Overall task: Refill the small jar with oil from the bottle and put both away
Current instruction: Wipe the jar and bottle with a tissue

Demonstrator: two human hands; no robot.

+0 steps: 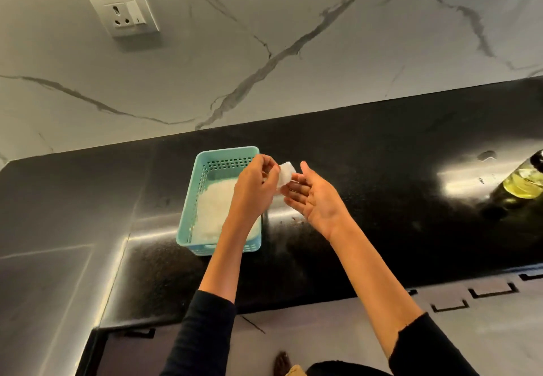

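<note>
Turquoise perforated plastic basket (191,199) on a polished black stone countertop (367,170), holding a loose heap of white material (214,208); a small white pad (285,172) sits just above its right rim. Behind — a white, grey-veined marble wall (264,52) with a white socket plate (123,11). Below the counter edge — dark recessed handles (492,293).

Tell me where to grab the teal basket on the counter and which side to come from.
Take the teal basket by the rim of its near short wall, coming from the counter's front edge: that end faces the person and the out-turned lip gives the grip a hold. The left hand, pinching a white piece, reaches across its right corner, so favour the left half.
</note>
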